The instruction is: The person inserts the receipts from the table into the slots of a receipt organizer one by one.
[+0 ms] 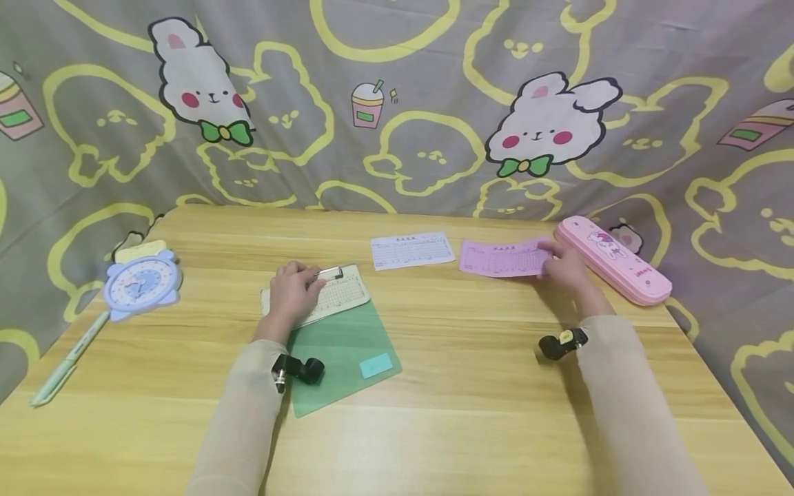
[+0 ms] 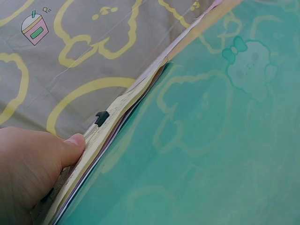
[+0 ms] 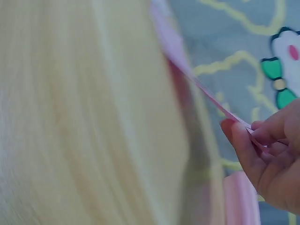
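Note:
My left hand [image 1: 291, 293] grips the top of a green clipboard [image 1: 347, 351] at its metal clip [image 1: 330, 273]. Cream printed slips [image 1: 341, 296] lie under that clip, and in the left wrist view the thumb [image 2: 72, 147] rests along the edge of the paper stack [image 2: 117, 112]. Over on the right, my right hand [image 1: 563, 267] pinches the right end of a purple printed slip [image 1: 504, 259] between thumb and fingers. The right wrist view shows this slip [image 3: 206, 91] edge-on, slanting away from the fingertips. A white printed slip [image 1: 412, 250] lies just left of the purple one.
A pink pencil case [image 1: 614, 258] stands just beyond my right hand. At the far left are a blue toy clock [image 1: 143, 282], a yellowish pad [image 1: 141, 250] behind it and a pale green pen [image 1: 71, 358]. A patterned curtain [image 1: 397, 89] hangs along the table's back edge.

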### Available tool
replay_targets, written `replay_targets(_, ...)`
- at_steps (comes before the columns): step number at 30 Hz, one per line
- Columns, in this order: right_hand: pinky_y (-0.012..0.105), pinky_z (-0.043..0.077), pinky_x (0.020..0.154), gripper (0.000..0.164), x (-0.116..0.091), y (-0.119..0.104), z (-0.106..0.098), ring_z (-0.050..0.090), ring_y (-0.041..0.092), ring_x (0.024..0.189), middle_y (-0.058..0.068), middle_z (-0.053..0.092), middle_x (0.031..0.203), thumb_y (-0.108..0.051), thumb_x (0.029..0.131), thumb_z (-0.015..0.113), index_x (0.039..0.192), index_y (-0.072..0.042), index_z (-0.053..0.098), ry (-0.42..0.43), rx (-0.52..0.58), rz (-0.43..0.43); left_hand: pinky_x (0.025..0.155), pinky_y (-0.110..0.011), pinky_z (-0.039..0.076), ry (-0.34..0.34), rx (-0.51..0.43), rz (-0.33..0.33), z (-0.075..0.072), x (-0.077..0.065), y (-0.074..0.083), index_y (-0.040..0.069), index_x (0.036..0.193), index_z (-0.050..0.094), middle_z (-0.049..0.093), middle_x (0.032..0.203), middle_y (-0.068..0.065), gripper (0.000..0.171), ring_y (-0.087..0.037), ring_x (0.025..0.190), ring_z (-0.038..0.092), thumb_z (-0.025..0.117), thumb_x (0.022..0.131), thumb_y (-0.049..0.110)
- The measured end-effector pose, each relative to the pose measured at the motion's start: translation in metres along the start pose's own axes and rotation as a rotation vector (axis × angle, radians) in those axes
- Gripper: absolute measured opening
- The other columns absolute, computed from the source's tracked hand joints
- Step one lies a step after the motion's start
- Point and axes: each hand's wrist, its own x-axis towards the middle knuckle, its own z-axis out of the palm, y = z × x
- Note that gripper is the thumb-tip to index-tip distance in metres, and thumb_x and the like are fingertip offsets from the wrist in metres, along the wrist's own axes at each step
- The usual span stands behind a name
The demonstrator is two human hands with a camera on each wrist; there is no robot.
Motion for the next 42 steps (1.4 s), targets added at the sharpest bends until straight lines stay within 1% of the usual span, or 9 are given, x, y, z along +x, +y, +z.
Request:
replay_targets(5, 0.022, 0.047, 0.063, 0.055, -0.016, -0.017, -0.006, 0.05, 0.005, 0.072, 0.027, 0.02, 0.134, 0.016, 0.077, 0.035, 0.131, 0.006, 0.026, -0.006, 0.268, -0.022, 0.083, -0.045, 0.024, 0.001, -0.002, 0.002, 0.0, 0.0, -0.001, 0.005, 0.118, 0.053, 0.044, 0.106, -0.014, 0.038, -0.03, 0.096, 0.035, 0.051, 0.087, 0.027)
replay_targets(9, 0.019, 0.046, 0.064, 0.053, -0.022, -0.027, -0.006, 0.051, 0.006, 0.079, 0.021, 0.01, 0.139, 0.015, 0.081, 0.036, 0.132, 0.004, 0.026, -0.021, 0.465, -0.034, 0.082, -0.045, 0.024, 0.001, -0.002, 0.005, 0.0, 0.0, -0.001, 0.005, 0.118, 0.053, 0.044, 0.106, -0.014, 0.038, -0.03, 0.096, 0.035, 0.051, 0.087, 0.027)
replay_targets(12, 0.021, 0.047, 0.065, 0.053, -0.023, -0.032, -0.002, 0.052, 0.008, 0.081, 0.022, 0.009, 0.139, 0.017, 0.081, 0.037, 0.132, 0.004, 0.026, -0.069, 0.549, -0.081, 0.082, -0.045, 0.024, 0.0, -0.003, 0.007, 0.0, 0.0, -0.001, 0.005, 0.118, 0.053, 0.044, 0.106, -0.014, 0.038, -0.03, 0.096, 0.035, 0.051, 0.087, 0.027)
replay_targets(14, 0.022, 0.046, 0.066, 0.053, -0.023, -0.036, 0.004, 0.053, 0.01, 0.083, 0.023, 0.013, 0.138, 0.017, 0.081, 0.037, 0.132, 0.004, 0.027, -0.111, 0.596, -0.11, 0.082, -0.045, 0.024, 0.001, -0.005, 0.008, 0.001, 0.0, -0.001, 0.005, 0.118, 0.053, 0.044, 0.106, -0.014, 0.038, -0.03, 0.096, 0.035, 0.051, 0.087, 0.027)
replay_targets(17, 0.023, 0.047, 0.067, 0.051, -0.023, -0.041, 0.017, 0.054, 0.013, 0.083, 0.023, 0.031, 0.127, 0.017, 0.081, 0.039, 0.13, 0.004, 0.031, -0.159, 0.647, -0.131, 0.082, -0.045, 0.024, 0.002, -0.004, 0.007, 0.001, 0.0, -0.001, 0.005, 0.117, 0.053, 0.045, 0.105, -0.014, 0.038, -0.03, 0.095, 0.035, 0.051, 0.087, 0.027)
replay_targets(20, 0.024, 0.047, 0.068, 0.048, -0.023, -0.046, 0.032, 0.056, 0.014, 0.082, 0.015, 0.045, 0.112, 0.017, 0.081, 0.041, 0.127, 0.006, 0.034, -0.196, 0.68, -0.137, 0.082, -0.045, 0.024, 0.003, -0.002, 0.004, 0.0, 0.0, -0.001, 0.005, 0.117, 0.054, 0.045, 0.105, -0.014, 0.038, -0.03, 0.095, 0.036, 0.051, 0.087, 0.027)
replay_targets(24, 0.025, 0.047, 0.069, 0.046, -0.021, -0.052, 0.055, 0.056, 0.015, 0.081, 0.01, 0.05, 0.105, 0.017, 0.081, 0.042, 0.125, 0.009, 0.035, -0.244, 0.664, -0.149, 0.082, -0.045, 0.024, 0.002, -0.002, 0.003, 0.0, 0.0, 0.0, 0.005, 0.118, 0.053, 0.045, 0.106, -0.015, 0.038, -0.031, 0.096, 0.036, 0.051, 0.087, 0.027)
replay_targets(31, 0.031, 0.046, 0.073, 0.041, -0.021, -0.063, 0.093, 0.055, 0.016, 0.082, 0.026, 0.041, 0.119, 0.014, 0.082, 0.043, 0.123, 0.01, 0.039, -0.328, 0.531, -0.15, 0.083, -0.044, 0.024, 0.002, -0.01, -0.008, 0.001, 0.001, 0.001, 0.006, 0.118, 0.053, 0.045, 0.107, -0.014, 0.038, -0.03, 0.097, 0.036, 0.051, 0.087, 0.027)
replay_targets(42, 0.033, 0.048, 0.066, 0.034, -0.019, -0.071, 0.136, 0.057, 0.021, 0.075, 0.019, 0.049, 0.113, 0.009, 0.08, 0.049, 0.113, 0.005, 0.052, -0.435, 0.296, -0.234, 0.081, -0.044, 0.026, 0.02, -0.013, -0.021, 0.001, 0.002, 0.0, 0.006, 0.114, 0.056, 0.047, 0.104, -0.014, 0.036, -0.03, 0.096, 0.037, 0.054, 0.085, 0.027)
